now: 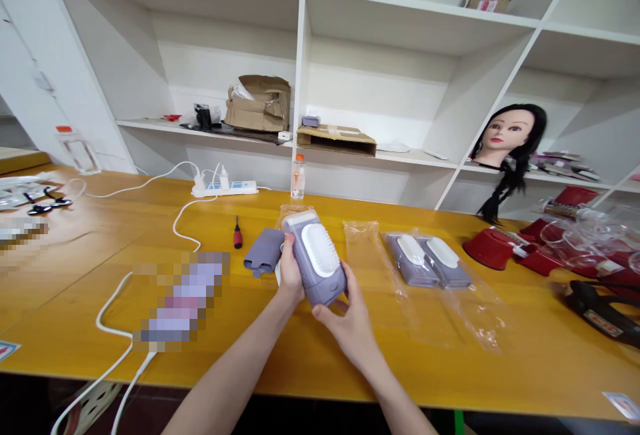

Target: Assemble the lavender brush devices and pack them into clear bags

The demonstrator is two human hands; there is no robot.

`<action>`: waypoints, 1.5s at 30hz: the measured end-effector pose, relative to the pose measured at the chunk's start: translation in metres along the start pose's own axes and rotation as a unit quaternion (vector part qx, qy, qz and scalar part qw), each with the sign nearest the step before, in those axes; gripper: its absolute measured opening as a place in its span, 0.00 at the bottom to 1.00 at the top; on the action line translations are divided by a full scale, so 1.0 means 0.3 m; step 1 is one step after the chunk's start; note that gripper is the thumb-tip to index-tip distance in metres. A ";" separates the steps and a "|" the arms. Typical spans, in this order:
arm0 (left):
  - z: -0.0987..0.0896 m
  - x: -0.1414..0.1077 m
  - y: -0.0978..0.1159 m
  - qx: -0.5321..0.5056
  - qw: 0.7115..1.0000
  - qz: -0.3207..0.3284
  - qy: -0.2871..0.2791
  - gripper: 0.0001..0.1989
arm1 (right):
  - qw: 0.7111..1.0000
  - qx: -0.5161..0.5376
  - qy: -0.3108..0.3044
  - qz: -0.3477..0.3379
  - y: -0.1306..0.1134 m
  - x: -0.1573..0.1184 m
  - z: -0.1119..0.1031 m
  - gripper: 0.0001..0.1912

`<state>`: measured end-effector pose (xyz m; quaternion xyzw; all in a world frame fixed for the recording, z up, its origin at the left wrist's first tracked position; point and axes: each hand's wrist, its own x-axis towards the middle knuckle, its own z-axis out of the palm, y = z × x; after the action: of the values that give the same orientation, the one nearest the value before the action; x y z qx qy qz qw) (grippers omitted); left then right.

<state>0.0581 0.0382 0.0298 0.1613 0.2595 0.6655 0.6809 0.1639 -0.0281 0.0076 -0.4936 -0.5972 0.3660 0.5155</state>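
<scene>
Both hands hold a grey-purple boxy device (314,258) with a white oval bristled pad on its face, tilted above the table. My left hand (290,268) grips its left side, thumb along the edge. My right hand (350,318) is closed round its lower right corner. Just left of it lies a grey-purple cover-like piece (263,251), partly behind the left hand. Two similar devices with white oval pads, one on the left (411,258) and one on the right (447,261), lie in clear plastic bags to the right.
A pixelated phone-like object (183,301) with a white cable lies at left. Behind are a red-handled screwdriver (237,238), a power strip (227,188) and a clear bottle (298,178). Red cups (490,248) and a black strapped object (600,311) occupy the right. Shelves hold cardboard boxes (260,105) and a mannequin head (507,135).
</scene>
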 end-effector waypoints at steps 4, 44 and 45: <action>-0.029 -0.011 0.004 -0.022 0.991 0.003 -0.135 0.33 | 0.967 0.128 -0.153 0.158 -0.019 0.045 -0.068 0.21; -0.048 -0.054 -0.050 0.011 0.975 -0.066 -0.214 0.37 | 0.907 0.287 -0.210 0.225 0.080 0.014 -0.079 0.10; -0.050 -0.056 -0.051 0.015 0.971 -0.066 -0.227 0.38 | 0.912 0.275 -0.210 0.221 0.078 0.016 -0.081 0.10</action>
<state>0.0625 0.0189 0.0114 0.3011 0.1182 0.5609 0.7621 0.1928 -0.0194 -0.0085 -0.3630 -0.4430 0.7158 0.3994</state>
